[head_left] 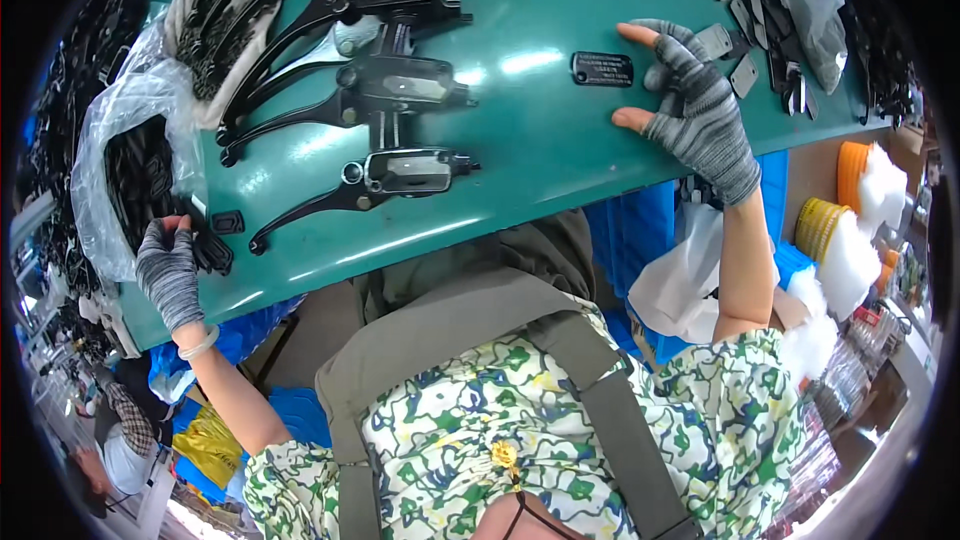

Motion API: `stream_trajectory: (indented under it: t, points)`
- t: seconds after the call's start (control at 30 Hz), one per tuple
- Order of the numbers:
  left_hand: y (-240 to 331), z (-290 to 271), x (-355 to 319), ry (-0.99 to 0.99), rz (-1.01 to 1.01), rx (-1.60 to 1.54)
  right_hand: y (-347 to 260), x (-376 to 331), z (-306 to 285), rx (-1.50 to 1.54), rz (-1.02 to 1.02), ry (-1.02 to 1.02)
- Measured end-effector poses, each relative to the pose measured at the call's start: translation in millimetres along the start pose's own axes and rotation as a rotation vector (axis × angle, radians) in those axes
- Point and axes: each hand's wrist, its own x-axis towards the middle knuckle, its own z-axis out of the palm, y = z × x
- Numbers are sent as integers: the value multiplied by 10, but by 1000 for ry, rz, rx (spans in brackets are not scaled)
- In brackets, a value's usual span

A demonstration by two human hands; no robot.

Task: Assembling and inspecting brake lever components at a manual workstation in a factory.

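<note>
- one left hand (168,272) and one right hand (705,120), both gloved
- one dark printed plate (602,69) lying alone
- at least four black lever assemblies (405,172)
- one silver lever (345,42)
- one green worktop (540,155), two clear plastic bags (92,155) on it
- loose plates (743,76), too jumbled for me to count

Black plate (602,69), lettered face up on green tabletop (540,145), and dark pieces (140,180) inside clear bag (95,145)
</note>
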Motion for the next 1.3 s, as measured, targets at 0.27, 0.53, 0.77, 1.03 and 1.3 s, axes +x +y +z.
stream_trajectory:
  t: [0.27,0.53,0.77,1.03,1.3]
  points:
    - [-290,-55,102,32,-45,-293,-32,116,103,-235,-153,68]
    - [1817,-261,355,259,602,-573,-111,179,160,-337,-192,98]
    - [2900,157,993,-12,913,-602,-756,772,253,4,-298,184]
    - [2723,428,1241,7,940,-635,-943,1636,500,346,-440,305]
    - [2780,494,1093,-474,612,-1441,-643,2477,468,-218,-1008,302]
